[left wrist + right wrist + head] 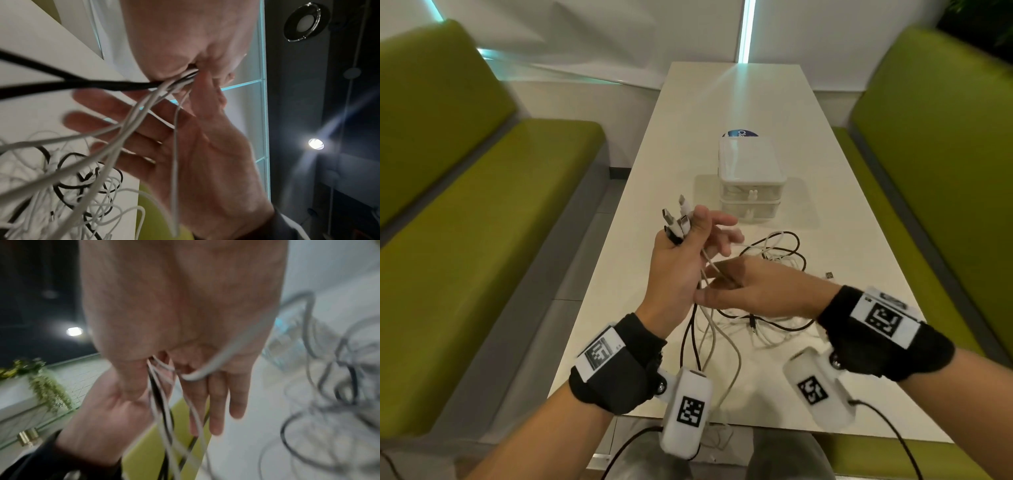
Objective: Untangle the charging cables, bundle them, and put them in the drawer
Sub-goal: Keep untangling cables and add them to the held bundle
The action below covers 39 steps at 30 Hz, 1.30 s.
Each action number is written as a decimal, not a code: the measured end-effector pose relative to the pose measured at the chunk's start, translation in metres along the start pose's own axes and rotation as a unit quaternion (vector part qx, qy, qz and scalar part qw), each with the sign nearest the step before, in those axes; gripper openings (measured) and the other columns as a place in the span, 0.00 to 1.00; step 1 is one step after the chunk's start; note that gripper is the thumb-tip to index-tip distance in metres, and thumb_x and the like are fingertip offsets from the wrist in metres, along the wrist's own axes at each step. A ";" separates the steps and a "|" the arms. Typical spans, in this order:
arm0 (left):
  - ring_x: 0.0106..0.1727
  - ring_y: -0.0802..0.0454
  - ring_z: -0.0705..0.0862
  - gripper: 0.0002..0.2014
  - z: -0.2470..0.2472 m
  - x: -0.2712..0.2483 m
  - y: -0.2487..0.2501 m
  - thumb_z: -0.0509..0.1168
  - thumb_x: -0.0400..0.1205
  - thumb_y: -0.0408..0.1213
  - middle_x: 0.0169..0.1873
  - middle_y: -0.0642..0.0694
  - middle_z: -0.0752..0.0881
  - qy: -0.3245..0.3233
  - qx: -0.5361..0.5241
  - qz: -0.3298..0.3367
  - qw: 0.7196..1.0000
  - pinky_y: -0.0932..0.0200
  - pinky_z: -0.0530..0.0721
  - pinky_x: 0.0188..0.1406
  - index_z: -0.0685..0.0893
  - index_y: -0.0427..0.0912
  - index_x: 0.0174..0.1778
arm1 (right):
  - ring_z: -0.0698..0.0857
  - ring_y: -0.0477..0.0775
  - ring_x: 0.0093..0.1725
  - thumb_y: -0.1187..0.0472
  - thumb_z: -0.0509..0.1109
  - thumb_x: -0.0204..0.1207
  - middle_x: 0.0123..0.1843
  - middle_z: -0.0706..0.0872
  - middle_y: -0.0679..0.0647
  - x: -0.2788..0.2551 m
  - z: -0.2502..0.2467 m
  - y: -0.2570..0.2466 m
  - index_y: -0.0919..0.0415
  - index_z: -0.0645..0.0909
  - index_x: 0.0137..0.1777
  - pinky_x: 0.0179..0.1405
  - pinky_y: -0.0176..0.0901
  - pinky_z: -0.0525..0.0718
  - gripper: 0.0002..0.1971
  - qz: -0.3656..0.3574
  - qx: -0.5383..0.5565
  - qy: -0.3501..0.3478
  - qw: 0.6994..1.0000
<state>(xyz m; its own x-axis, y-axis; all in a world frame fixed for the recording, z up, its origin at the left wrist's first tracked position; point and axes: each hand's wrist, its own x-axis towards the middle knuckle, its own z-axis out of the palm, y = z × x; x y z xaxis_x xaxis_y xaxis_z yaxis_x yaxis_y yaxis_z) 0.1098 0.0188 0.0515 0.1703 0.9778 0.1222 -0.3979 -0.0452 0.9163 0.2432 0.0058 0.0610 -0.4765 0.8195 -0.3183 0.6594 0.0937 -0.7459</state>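
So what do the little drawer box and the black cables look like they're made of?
The drawer box looks like glossy plastic: a white lid over see-through drawer fronts that show their contents. The black cables seem to have a braided fabric sleeve, matte with a woven texture in the left wrist view, though blur leaves that open. The white cables beside them look like smooth rubbery plastic.

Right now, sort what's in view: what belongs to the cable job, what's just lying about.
Job:
cables, tangled on the table
plugs, held in left hand
right hand, touching strands
drawers, shut

Lying about:
blue sticker behind drawers
benches
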 end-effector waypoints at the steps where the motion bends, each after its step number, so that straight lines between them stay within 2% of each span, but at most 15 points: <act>1: 0.42 0.40 0.87 0.19 0.001 0.000 0.000 0.57 0.82 0.47 0.23 0.47 0.80 -0.001 0.000 0.009 1.000 0.54 0.86 0.53 0.86 0.37 0.39 | 0.85 0.45 0.42 0.41 0.67 0.79 0.44 0.88 0.46 0.001 0.006 0.001 0.50 0.84 0.53 0.49 0.43 0.83 0.15 -0.003 0.034 0.001 0.999; 4: 0.42 0.39 0.87 0.19 0.000 0.001 0.002 0.57 0.82 0.48 0.23 0.47 0.80 -0.008 0.005 0.016 1.000 0.51 0.87 0.54 0.86 0.42 0.33 | 0.90 0.48 0.53 0.55 0.62 0.86 0.48 0.91 0.52 0.003 0.019 0.001 0.62 0.82 0.52 0.56 0.33 0.82 0.11 -0.023 0.163 -0.030 0.986; 7: 0.35 0.44 0.86 0.18 -0.006 0.002 0.006 0.58 0.81 0.50 0.21 0.47 0.77 -0.004 0.033 -0.007 0.999 0.49 0.87 0.52 0.85 0.41 0.36 | 0.90 0.63 0.44 0.61 0.57 0.88 0.34 0.81 0.57 0.003 0.019 -0.003 0.65 0.74 0.43 0.42 0.30 0.82 0.12 -0.005 0.249 -0.024 0.968; 9: 0.28 0.47 0.82 0.17 -0.007 0.005 0.008 0.61 0.81 0.50 0.20 0.48 0.73 -0.003 0.029 -0.025 0.999 0.48 0.88 0.49 0.84 0.40 0.38 | 0.85 0.64 0.38 0.58 0.55 0.89 0.30 0.72 0.54 0.003 0.019 -0.006 0.64 0.71 0.42 0.40 0.38 0.84 0.14 0.004 0.285 -0.007 0.958; 12: 0.20 0.53 0.73 0.14 -0.006 0.009 0.012 0.64 0.79 0.49 0.22 0.48 0.65 0.005 -0.008 -0.028 1.000 0.54 0.85 0.34 0.83 0.40 0.42 | 0.82 0.62 0.31 0.50 0.53 0.88 0.28 0.65 0.52 0.005 0.018 -0.008 0.62 0.67 0.39 0.44 0.48 0.89 0.19 -0.001 0.307 0.010 0.952; 15: 0.20 0.54 0.65 0.13 -0.003 0.012 0.013 0.70 0.80 0.47 0.25 0.48 0.65 0.017 -0.049 0.003 0.999 0.59 0.76 0.25 0.81 0.42 0.53 | 0.81 0.60 0.27 0.46 0.56 0.86 0.27 0.63 0.52 0.007 0.019 -0.007 0.61 0.65 0.35 0.53 0.67 0.88 0.22 0.015 0.334 0.013 0.943; 17: 0.22 0.54 0.63 0.15 -0.002 0.014 0.014 0.69 0.79 0.48 0.27 0.49 0.68 0.027 -0.074 0.032 0.996 0.60 0.69 0.24 0.80 0.43 0.56 | 0.78 0.60 0.26 0.48 0.55 0.87 0.26 0.63 0.53 0.006 0.020 -0.007 0.60 0.65 0.35 0.52 0.69 0.87 0.21 0.018 0.348 0.009 0.937; 20: 0.23 0.55 0.62 0.20 -0.001 0.015 0.019 0.60 0.81 0.55 0.30 0.49 0.72 0.037 -0.122 0.043 0.991 0.59 0.62 0.23 0.80 0.40 0.54 | 0.76 0.58 0.24 0.50 0.54 0.89 0.25 0.63 0.52 0.005 0.022 -0.005 0.60 0.65 0.35 0.39 0.57 0.90 0.20 0.019 0.345 0.005 0.938; 22: 0.23 0.54 0.61 0.24 -0.001 0.016 0.023 0.57 0.82 0.58 0.28 0.48 0.70 0.054 -0.125 0.019 0.990 0.59 0.60 0.23 0.83 0.39 0.43 | 0.74 0.57 0.22 0.50 0.54 0.88 0.24 0.64 0.51 0.003 0.022 -0.005 0.60 0.65 0.36 0.33 0.52 0.88 0.20 0.022 0.335 0.006 0.942; 24: 0.23 0.55 0.60 0.22 0.000 0.016 0.024 0.59 0.85 0.53 0.25 0.49 0.68 0.073 -0.116 -0.007 0.991 0.61 0.61 0.22 0.83 0.39 0.34 | 0.72 0.55 0.21 0.50 0.54 0.88 0.24 0.65 0.49 0.002 0.022 -0.004 0.61 0.67 0.37 0.31 0.49 0.85 0.20 0.024 0.319 0.011 0.948; 26: 0.23 0.56 0.60 0.19 0.001 0.017 0.025 0.60 0.86 0.45 0.23 0.49 0.66 0.083 -0.108 -0.020 0.990 0.61 0.60 0.23 0.82 0.40 0.31 | 0.71 0.54 0.20 0.50 0.55 0.89 0.25 0.66 0.49 0.001 0.021 -0.004 0.63 0.70 0.40 0.28 0.47 0.81 0.19 0.022 0.308 0.014 0.951; 31: 0.23 0.56 0.60 0.17 0.000 0.018 0.027 0.55 0.88 0.42 0.24 0.49 0.65 0.084 -0.141 -0.024 0.986 0.61 0.61 0.22 0.84 0.38 0.41 | 0.66 0.52 0.20 0.55 0.55 0.89 0.29 0.67 0.53 0.002 0.018 -0.007 0.64 0.74 0.52 0.23 0.45 0.77 0.12 0.004 0.318 0.022 0.948; 34: 0.22 0.56 0.62 0.14 -0.002 0.019 0.028 0.55 0.89 0.43 0.24 0.49 0.65 0.081 -0.159 -0.030 0.983 0.60 0.63 0.22 0.82 0.39 0.48 | 0.67 0.52 0.20 0.54 0.56 0.88 0.27 0.66 0.52 0.003 0.017 -0.009 0.66 0.75 0.54 0.24 0.47 0.81 0.14 -0.019 0.312 0.028 0.950; 36: 0.22 0.55 0.65 0.13 -0.003 0.019 0.028 0.56 0.89 0.43 0.24 0.50 0.66 0.077 -0.167 -0.042 0.982 0.61 0.68 0.23 0.81 0.40 0.50 | 0.67 0.52 0.19 0.54 0.57 0.88 0.25 0.66 0.50 0.004 0.016 -0.009 0.68 0.76 0.53 0.24 0.47 0.83 0.16 -0.026 0.307 0.036 0.951; 39: 0.24 0.54 0.74 0.15 -0.007 0.019 0.029 0.54 0.89 0.45 0.25 0.50 0.73 0.063 -0.159 -0.064 0.983 0.59 0.79 0.28 0.83 0.41 0.54 | 0.65 0.49 0.18 0.54 0.56 0.88 0.25 0.67 0.48 0.004 0.015 -0.009 0.65 0.76 0.50 0.19 0.42 0.79 0.15 -0.026 0.298 0.040 0.954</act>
<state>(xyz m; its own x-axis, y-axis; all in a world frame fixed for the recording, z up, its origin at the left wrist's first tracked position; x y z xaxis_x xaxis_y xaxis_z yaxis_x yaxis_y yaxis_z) 0.0952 0.0379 0.0780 0.1324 0.9898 -0.0529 -0.6451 0.1265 0.7535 0.2269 -0.0004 0.0575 -0.4382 0.8649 -0.2448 0.1784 -0.1833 -0.9667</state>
